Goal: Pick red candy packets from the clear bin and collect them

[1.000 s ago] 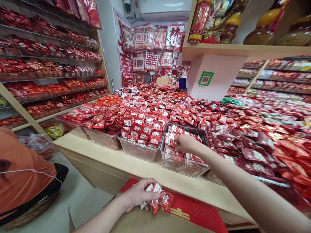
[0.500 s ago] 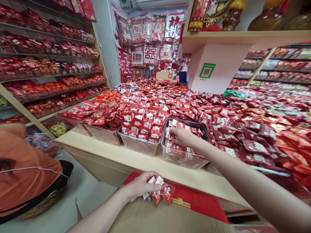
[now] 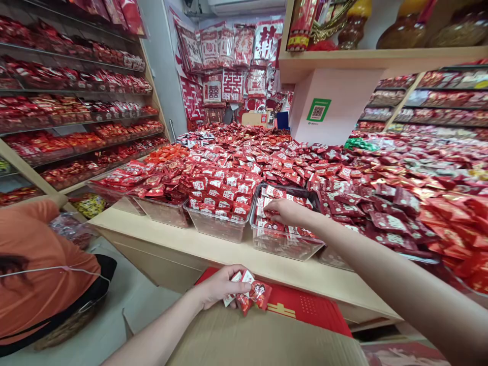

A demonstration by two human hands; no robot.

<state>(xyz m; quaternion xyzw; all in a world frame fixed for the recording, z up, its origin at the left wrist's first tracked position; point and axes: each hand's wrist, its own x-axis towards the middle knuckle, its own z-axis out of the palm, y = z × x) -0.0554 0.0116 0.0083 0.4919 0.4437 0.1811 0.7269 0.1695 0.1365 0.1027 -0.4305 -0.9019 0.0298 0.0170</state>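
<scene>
My left hand (image 3: 218, 288) is closed round a small bunch of red candy packets (image 3: 251, 295), held low over a brown cardboard box (image 3: 263, 340). My right hand (image 3: 288, 211) reaches into a clear plastic bin (image 3: 284, 245) on the wooden counter (image 3: 213, 254). Its fingers are curled down on the red-and-white packets (image 3: 272, 223) lying in that bin; whether they grip one is hidden.
More clear bins (image 3: 217, 229) heaped with red packets line the counter, and a wide pile of red packets (image 3: 343, 173) spreads behind. Shelves (image 3: 76, 117) of red goods stand left. A person in an orange top (image 3: 34, 274) crouches at lower left. A red box (image 3: 305, 307) lies below the counter.
My right hand has slid slightly left and deeper among the packets in the bin, fingers flattening. My left hand stays closed on its bunch. The view has drifted a little.
</scene>
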